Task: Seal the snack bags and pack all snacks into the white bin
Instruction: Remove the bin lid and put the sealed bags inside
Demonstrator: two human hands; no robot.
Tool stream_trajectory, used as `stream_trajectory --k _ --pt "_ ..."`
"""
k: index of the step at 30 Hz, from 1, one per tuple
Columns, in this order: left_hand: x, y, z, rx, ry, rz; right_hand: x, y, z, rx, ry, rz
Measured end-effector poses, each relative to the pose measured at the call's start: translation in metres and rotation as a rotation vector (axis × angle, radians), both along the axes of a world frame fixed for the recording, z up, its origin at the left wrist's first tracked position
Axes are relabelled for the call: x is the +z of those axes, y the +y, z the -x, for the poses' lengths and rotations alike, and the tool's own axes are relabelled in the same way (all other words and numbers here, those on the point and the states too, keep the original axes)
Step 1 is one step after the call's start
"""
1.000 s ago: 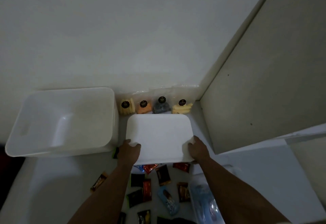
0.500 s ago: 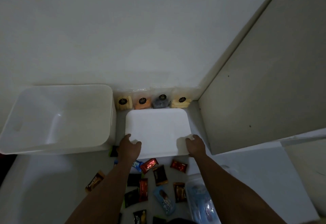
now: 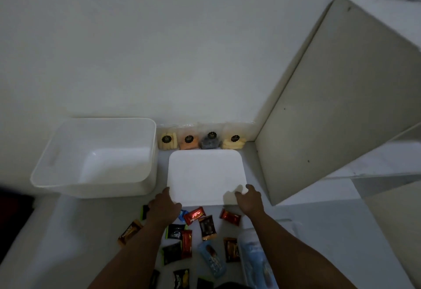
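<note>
Left hand (image 3: 164, 204) and right hand (image 3: 249, 201) each grip the white lid's (image 3: 206, 174) near edge (seemingly); sliding it could topple 4 snack bags (image 3: 201, 141) behind.

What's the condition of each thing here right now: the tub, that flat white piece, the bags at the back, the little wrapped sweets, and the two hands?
white bin: open, nothing inside.
white lid: off the bin, flat on the surface, held at its near edge.
snack bags: four in a row against the wall; whether sealed cannot be told.
wrapped snacks: scattered loose, unpacked.
left hand: grips the lid's near left corner.
right hand: grips the lid's near right corner.
</note>
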State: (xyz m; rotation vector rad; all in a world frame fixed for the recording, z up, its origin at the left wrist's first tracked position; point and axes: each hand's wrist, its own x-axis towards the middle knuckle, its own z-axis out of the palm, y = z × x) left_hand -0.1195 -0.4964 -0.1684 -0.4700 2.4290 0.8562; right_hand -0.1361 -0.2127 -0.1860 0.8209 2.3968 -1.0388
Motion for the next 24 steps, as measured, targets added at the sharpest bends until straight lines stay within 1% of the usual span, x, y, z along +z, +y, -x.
stream_trajectory --k 7,14,19,21,24 --pt "0.027 -0.004 -0.021 -0.004 0.033 -0.004 0.019 -0.005 -0.010 0.072 0.058 0.054" --pt "0.054 -0.005 -0.064 0.012 0.085 0.075 0.031 -0.017 -0.031 0.151 0.122 0.088" --pt "0.053 -0.014 -0.101 0.063 0.093 0.117 0.032 -0.029 -0.051 0.227 0.203 0.105" --pt "0.055 -0.016 -0.117 0.057 0.102 0.149 0.030 -0.035 -0.059 0.250 0.214 0.121" --pt "0.048 -0.027 -0.136 0.090 0.107 0.130 0.025 -0.045 -0.072 0.290 0.199 0.131"
